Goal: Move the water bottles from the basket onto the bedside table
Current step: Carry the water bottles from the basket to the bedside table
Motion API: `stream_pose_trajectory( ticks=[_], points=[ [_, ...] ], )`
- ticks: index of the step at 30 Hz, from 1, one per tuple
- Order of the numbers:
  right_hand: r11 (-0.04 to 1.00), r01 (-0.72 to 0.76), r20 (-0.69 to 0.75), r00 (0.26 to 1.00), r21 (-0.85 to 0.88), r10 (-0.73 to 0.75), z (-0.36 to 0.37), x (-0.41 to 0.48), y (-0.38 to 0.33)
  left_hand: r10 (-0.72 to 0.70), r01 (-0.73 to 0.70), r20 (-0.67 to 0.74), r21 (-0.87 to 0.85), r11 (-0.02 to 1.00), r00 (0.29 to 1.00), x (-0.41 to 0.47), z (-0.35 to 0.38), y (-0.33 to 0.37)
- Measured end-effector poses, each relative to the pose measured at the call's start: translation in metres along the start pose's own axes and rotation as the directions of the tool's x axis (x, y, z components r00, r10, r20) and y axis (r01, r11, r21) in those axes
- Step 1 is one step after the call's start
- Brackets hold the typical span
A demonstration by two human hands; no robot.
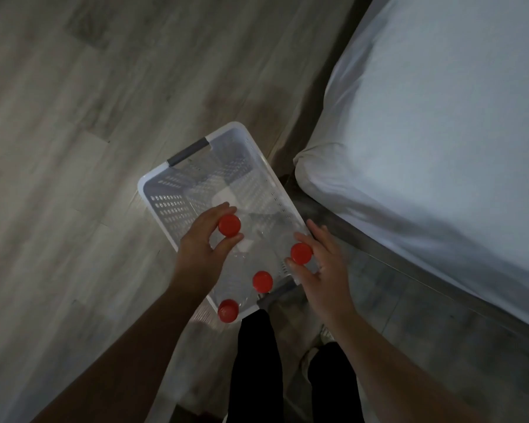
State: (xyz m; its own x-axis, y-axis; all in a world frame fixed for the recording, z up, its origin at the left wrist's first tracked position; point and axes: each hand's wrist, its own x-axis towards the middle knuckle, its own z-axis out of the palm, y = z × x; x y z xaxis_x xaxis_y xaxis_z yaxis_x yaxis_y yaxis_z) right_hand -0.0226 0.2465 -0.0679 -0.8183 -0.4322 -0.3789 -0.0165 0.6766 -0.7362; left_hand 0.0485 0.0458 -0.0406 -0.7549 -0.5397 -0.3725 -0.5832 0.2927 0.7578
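Grey wood-look floor (74, 148) filled the left side of the view. On it stood a white perforated basket (162, 206) with grey handles, one at the far end (189, 153) and one at the near end (277, 296). Clear water bottles with red caps stood upright inside it, crowded toward the near end, their bodies hard to make out in the dim light.

The left hand (200, 248) reached in over the basket's left rim, fingers and thumb pinched around the neck of one bottle just under its red cap (229, 225). Below it, close to the near rim, another cap (228, 310) showed, and a third (262, 281) stood a little right of that, near the grey handle; neither was touched.

The right hand (321, 264) came in at the basket's right rim, thumb and fingers curled around a fourth cap (301, 254), gripping that bottle at its top.

Between the forearms, dark trouser legs (257, 370) were visible below the basket.

On the right lay a bed (440, 132) with a white sheet, its corner just beside the basket.
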Motion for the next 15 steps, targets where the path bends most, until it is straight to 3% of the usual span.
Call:
stream_pose_trajectory(
  ticks=[10,15],
  points=[
    [0.985,-0.003,-0.021,1.0,0.173,0.007,-0.041,-0.027,-0.061,-0.016,0.019,0.073,-0.04,0.999,0.997,-0.035,-0.049,0.049],
    [0.92,-0.079,0.005,0.996,0.383,0.084,-0.072,-0.054,-0.098,0.005,-0.003,0.041,-0.043,0.999,0.999,-0.063,-0.072,0.078]
  ],
)
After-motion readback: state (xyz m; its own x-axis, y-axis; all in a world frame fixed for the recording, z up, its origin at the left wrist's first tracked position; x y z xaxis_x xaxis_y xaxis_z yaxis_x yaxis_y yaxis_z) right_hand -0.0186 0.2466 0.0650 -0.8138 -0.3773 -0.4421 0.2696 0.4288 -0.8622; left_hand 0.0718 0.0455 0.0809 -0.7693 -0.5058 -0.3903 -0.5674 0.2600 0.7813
